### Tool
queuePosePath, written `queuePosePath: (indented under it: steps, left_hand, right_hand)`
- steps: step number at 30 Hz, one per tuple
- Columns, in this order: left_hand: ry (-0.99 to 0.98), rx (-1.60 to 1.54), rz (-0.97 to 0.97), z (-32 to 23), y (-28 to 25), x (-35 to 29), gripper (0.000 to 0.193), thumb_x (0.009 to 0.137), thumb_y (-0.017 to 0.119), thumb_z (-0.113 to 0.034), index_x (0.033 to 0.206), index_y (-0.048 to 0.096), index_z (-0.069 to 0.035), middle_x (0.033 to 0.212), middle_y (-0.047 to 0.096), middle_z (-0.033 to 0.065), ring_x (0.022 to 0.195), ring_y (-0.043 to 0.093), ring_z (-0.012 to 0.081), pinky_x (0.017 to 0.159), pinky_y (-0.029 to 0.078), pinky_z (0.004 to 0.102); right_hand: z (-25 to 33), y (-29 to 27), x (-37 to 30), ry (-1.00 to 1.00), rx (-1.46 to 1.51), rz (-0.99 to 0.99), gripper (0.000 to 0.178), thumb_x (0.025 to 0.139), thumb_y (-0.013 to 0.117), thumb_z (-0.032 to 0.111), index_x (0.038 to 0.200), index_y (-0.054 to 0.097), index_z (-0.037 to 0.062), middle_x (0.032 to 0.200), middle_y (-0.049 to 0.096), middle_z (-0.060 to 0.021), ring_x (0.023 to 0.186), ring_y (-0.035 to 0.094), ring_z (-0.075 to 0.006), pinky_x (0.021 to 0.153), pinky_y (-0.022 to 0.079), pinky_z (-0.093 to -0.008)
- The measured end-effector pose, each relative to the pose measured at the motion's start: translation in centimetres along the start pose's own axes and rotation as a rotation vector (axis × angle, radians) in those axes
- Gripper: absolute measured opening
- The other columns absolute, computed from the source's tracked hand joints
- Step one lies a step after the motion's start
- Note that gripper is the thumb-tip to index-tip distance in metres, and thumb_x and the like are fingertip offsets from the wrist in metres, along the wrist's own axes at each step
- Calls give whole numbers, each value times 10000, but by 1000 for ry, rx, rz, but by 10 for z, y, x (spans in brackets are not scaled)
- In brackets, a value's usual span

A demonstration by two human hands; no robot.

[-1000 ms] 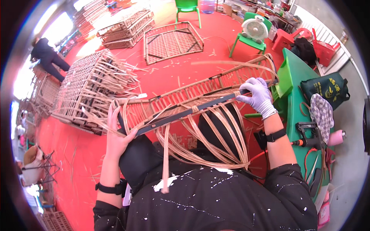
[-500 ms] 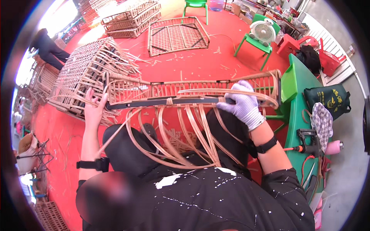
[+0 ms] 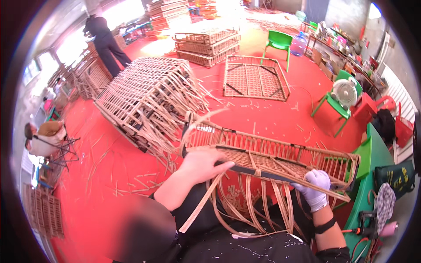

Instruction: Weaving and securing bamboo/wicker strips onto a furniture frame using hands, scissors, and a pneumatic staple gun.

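The gloved right hand (image 3: 313, 189) holds the basket (image 3: 272, 165) by its near edge. The bare left hand (image 3: 201, 165) touches its left end; I can't tell if it grips.

My right hand (image 3: 313, 188) wears pale lilac glove (image 3: 319, 199), snug cuff. Black strap (image 3: 325, 225) circles my right forearm (image 3: 330, 236). Left hand (image 3: 199, 166) bare. My black shirt (image 3: 267, 252) carries white splashes, scattered specks; right sleeve (image 3: 335, 255) dark too. Black trousers (image 3: 193, 205) below.
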State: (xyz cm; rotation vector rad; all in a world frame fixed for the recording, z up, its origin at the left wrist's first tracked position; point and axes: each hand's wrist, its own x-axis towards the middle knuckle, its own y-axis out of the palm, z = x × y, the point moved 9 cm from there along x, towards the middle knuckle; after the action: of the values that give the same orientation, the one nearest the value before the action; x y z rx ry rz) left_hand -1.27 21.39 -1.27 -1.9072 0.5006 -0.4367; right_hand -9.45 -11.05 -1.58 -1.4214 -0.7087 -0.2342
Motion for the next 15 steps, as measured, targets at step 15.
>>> queuePosePath:
  steps: [15]
  left_hand:
    - [-549,-14,111,71,19,-87,497,985,618,-527,991,795,-62,807,739,85,758,686,168,712,536,348]
  right_hand:
    - [63,28,-16,-131,130,41,213,775,716,331,776,619,141,798,648,-68,827,677,-268,961,532,-420]
